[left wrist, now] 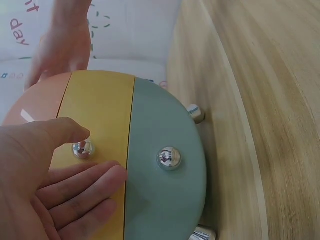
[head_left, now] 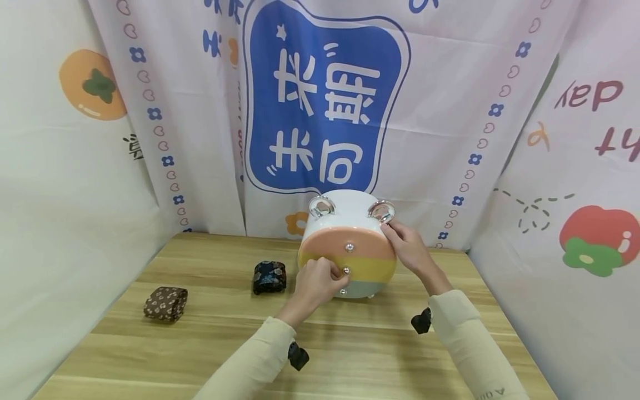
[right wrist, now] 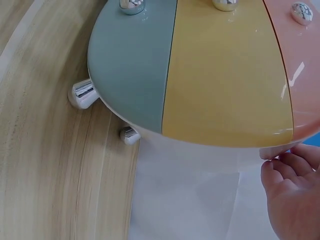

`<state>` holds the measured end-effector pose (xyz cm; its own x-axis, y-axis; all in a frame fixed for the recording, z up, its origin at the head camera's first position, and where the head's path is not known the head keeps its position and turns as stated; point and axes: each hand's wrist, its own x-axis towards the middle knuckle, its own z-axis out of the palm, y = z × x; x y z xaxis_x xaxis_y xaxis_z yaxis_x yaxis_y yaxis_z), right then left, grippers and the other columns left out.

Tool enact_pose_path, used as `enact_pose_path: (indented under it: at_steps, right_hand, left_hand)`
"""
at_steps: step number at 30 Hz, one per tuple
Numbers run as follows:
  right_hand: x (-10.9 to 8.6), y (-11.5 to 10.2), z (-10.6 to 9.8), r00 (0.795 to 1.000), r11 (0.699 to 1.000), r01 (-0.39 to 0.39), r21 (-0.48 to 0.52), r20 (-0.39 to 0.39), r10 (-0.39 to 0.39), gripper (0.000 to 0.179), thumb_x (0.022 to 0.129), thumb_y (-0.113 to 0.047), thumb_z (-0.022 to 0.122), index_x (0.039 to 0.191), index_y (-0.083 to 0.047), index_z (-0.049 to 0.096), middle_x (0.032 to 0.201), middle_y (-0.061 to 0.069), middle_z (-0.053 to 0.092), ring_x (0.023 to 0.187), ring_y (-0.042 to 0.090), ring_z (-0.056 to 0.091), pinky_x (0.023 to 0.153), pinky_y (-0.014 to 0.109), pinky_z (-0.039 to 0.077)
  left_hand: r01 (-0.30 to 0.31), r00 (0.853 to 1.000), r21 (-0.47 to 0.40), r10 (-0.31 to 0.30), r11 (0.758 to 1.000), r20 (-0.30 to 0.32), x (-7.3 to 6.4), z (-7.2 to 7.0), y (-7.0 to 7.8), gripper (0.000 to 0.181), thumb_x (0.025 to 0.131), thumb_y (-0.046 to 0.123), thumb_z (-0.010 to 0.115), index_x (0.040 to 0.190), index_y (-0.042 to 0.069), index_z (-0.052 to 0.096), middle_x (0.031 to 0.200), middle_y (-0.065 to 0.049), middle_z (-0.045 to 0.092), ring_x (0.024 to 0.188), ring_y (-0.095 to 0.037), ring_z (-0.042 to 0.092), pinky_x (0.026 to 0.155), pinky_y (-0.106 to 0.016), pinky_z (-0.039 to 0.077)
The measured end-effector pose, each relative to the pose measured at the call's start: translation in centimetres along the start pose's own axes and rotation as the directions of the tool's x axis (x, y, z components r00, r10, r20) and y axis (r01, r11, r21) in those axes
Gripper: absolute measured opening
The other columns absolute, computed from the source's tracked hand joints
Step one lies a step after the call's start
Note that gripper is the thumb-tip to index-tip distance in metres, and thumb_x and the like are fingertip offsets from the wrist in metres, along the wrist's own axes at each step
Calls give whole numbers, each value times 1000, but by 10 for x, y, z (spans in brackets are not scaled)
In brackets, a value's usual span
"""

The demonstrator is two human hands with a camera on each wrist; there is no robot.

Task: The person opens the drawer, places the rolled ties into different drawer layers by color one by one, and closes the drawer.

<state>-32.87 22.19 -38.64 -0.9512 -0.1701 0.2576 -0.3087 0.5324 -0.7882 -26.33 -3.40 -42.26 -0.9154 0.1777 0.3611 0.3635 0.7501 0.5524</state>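
Note:
A round mini drawer cabinet (head_left: 370, 269) stands upright, its front split into orange, yellow and green drawers with silver knobs. At the yellow drawer, my left hand (head_left: 317, 283) has its thumb and fingers on either side of the middle knob (left wrist: 83, 149). That drawer front lies flush with the others. On the cabinet's upper right, my right hand (head_left: 412, 250) grips the edge beside the silver ring-shaped ear (head_left: 381, 211). Curled fingers (right wrist: 295, 165) of this hand meet the rim in the right wrist view.
Left of the cabinet lies a dark floral rolled tie (head_left: 270, 276). Farther left is a brown floral rolled tie (head_left: 166, 304). The wooden table (head_left: 360, 350) ends at a printed cloth backdrop (head_left: 200, 139) right behind the cabinet.

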Motion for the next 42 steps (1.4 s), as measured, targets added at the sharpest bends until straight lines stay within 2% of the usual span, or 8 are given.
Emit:
enact_pose_path:
  at_steps: [6,11,17,24,32,42]
  right_hand:
    - [-6,-1,0,1000,999,18,-28,16,-18,77,107,-62,45,163,-9,37,167,16,40,155,39,41,125,54,36]
    - [-8,1,2,999,999,42,-32,29,-41,78,107,-58,50,165,-8,33,167,19,39,151,40,46,121,52,41]
    - [-10,2,2,999,999,18,-30,38,-17,85,104,-62,54,166,-10,28,169,20,37,150,41,48,119,52,44]
    - [-11,3,1,999,1000,15,-12,35,-14,86,102,-64,56,166,-15,29,170,16,35,152,38,45,120,49,43]
    - [-11,4,4,999,999,22,31,35,-23,86,102,-63,57,167,-14,28,172,13,31,154,37,42,122,48,41]
    - [-12,6,2,998,999,21,44,56,-23,87,103,-61,57,166,-11,27,172,15,31,155,38,42,122,49,40]
  left_hand:
    - [18,1000,-14,-18,1000,3,2,2,-1,40,88,33,79,53,20,65,50,11,61,44,-4,48,44,-24,37]
    - [27,1000,-26,-27,999,3,3,2,-1,36,87,33,79,56,20,69,54,11,66,46,-5,52,46,-25,42]
    - [38,999,-40,-37,998,16,4,3,0,32,88,36,79,61,20,74,59,10,71,49,-4,56,49,-26,46]
    - [30,999,-73,-29,997,25,5,5,1,41,89,34,78,53,18,67,48,12,61,43,-4,48,44,-25,37]
    - [30,999,-97,-28,995,14,6,5,2,48,90,33,77,48,17,58,43,11,54,40,-3,40,42,-23,28]
    - [12,1000,-78,-12,997,7,6,9,1,47,90,32,77,49,19,60,46,12,58,41,-3,43,43,-23,31]
